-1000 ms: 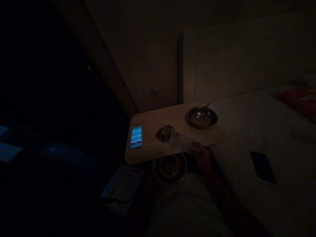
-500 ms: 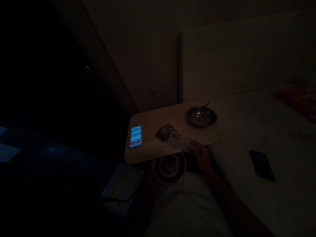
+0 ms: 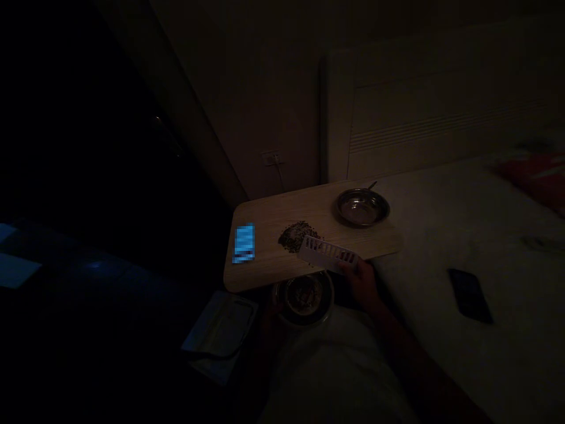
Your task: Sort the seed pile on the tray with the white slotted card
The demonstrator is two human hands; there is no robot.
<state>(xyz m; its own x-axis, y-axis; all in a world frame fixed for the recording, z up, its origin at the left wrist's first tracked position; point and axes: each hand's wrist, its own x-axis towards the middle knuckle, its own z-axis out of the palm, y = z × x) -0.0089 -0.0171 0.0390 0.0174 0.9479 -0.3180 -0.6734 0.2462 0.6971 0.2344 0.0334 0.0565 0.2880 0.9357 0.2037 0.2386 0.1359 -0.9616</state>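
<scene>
My right hand (image 3: pixel 362 281) is closed round one end of a white slotted plastic piece (image 3: pixel 329 254). Its far end touches the near right side of a pile of small dark seed-like grains (image 3: pixel 293 237), which lies on a light wooden table (image 3: pixel 265 268). Below the table's front edge is a round metal bowl (image 3: pixel 327 312), with some dark bits inside. My left hand (image 3: pixel 273 315) is at the bowl's left rim, very dark, its fingers seemingly wrapped on the rim.
A second metal bowl (image 3: pixel 362 209) with a handle sticking up stands at the table's back right. A lit, blurred screen (image 3: pixel 244 242) lies on the left. A dark phone (image 3: pixel 470 295) rests on the bed (image 3: pixel 424 235). A pale box-like thing (image 3: pixel 220 335) is lower left.
</scene>
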